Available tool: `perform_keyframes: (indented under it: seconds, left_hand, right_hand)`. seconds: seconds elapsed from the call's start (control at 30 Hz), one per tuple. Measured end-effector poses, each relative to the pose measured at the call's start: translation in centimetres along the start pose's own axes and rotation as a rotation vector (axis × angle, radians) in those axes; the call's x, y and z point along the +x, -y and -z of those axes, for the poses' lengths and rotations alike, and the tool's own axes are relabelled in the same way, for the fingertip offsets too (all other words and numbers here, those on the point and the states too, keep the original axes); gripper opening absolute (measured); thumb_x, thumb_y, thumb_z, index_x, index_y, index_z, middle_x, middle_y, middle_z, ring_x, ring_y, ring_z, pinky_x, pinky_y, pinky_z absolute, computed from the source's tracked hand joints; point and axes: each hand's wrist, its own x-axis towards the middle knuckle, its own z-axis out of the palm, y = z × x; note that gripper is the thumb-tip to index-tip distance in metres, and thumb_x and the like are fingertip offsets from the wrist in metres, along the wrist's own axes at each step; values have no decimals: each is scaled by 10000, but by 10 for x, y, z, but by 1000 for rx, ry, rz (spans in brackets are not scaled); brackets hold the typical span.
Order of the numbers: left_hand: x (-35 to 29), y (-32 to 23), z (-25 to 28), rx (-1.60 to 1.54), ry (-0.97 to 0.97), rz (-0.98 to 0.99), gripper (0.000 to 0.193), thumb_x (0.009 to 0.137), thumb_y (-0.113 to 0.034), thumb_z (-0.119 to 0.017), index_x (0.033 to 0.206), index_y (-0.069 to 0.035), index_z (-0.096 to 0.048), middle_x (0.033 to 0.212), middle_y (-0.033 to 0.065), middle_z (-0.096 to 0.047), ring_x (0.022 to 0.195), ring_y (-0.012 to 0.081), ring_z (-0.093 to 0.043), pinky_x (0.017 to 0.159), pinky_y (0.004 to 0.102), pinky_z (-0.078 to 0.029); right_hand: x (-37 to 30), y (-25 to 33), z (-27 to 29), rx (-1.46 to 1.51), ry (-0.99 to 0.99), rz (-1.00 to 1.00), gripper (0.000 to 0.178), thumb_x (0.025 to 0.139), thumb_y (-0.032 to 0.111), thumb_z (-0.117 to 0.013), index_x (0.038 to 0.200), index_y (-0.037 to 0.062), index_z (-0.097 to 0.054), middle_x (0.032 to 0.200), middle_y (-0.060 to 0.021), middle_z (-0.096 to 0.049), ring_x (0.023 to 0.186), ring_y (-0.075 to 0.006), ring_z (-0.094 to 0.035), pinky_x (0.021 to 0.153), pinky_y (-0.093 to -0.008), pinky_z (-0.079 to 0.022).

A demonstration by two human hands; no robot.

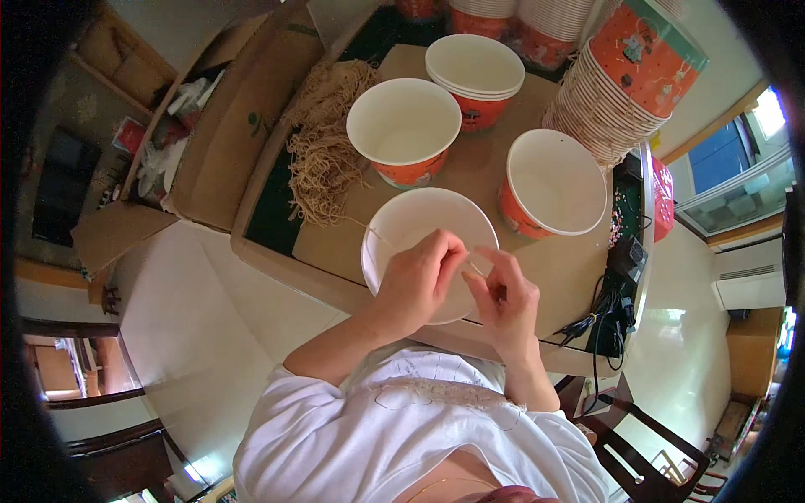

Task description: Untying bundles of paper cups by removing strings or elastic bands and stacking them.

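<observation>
Both hands are over a white-lined paper bucket at the table's near edge. My left hand is closed in a pinch, its fingertips near those of the other hand. My right hand has thumb and forefinger drawn together on a thin pale piece of string between the hands. Its exact path through the fingers is partly hidden. One tan strand crosses the bucket's left rim, trailing from a tangled heap of tan string at the table's left side.
Two single paper buckets and a short stack of buckets stand beyond. A tall leaning bucket stack rises at the back right. Black cables lie at the right edge. An open carton stands left of the table.
</observation>
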Motion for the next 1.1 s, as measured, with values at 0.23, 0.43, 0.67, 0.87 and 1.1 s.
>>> perform_keyframes:
  seconds: [0.23,0.43,0.67,0.87,1.1]
  left_hand:
    - [-1,-8,0,-137,96,93,96,907,-64,-561,961,-26,-491,820,146,-608,744,340,-621,623,397,-488]
    - [-1,-10,10,-518,152,223,165,931,-70,-539,1050,-53,-425,682,13,-489,568,95,-488,505,258,-383]
    - [6,-21,33,-1007,16,286,234,916,-14,-528,1078,-93,-378,704,-29,-433,537,27,-349,462,192,-267]
    - [6,-19,46,-1028,-139,152,177,931,-23,-507,1037,-113,-398,672,-31,-430,471,30,-297,410,190,-233]
    - [7,-32,57,-909,-112,53,139,927,-26,-505,982,-114,-412,702,-24,-436,520,34,-356,440,192,-292]
  right_hand:
    - [3,-1,3,-8,-71,186,103,796,7,-683,878,44,-634,765,-92,-569,640,-200,-581,556,-297,-469]
    - [0,-6,4,43,-68,151,139,751,-20,-705,855,40,-635,859,-99,-570,752,-232,-590,609,-312,-482]
    - [-4,-24,6,10,-102,285,136,751,-35,-696,848,29,-624,861,-96,-563,725,-208,-574,584,-297,-465]
    - [-15,-44,11,-19,-134,217,101,779,-75,-638,837,-2,-602,882,-81,-560,659,-124,-519,577,-238,-434]
    - [-8,-47,23,65,-161,151,210,787,-36,-643,987,8,-596,967,-105,-595,814,-199,-600,744,-305,-487]
